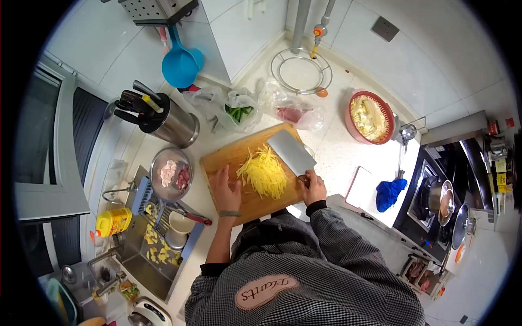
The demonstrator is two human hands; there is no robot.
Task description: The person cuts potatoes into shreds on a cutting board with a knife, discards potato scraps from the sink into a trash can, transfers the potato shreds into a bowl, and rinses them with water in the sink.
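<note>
A wooden cutting board (213, 163) lies on the counter in front of me. On its middle is a loose pile of yellow shreds that look like potato (262, 173). My right hand (313, 188) is closed around the handle of a cleaver (292, 153). The broad blade lies over the board's right side, beside the pile, and points away from me. My left hand (225, 190) rests on the board's left part with its fingers apart, just left of the shreds, holding nothing.
A steel bowl (157, 158) with pieces of meat stands left of the board, near the sink (173, 271) with yellow peelings. Behind are a knife block (182, 127) and plastic bags (253, 122). A red basket (352, 126) of leafy pieces and a stove (416, 217) are rightward.
</note>
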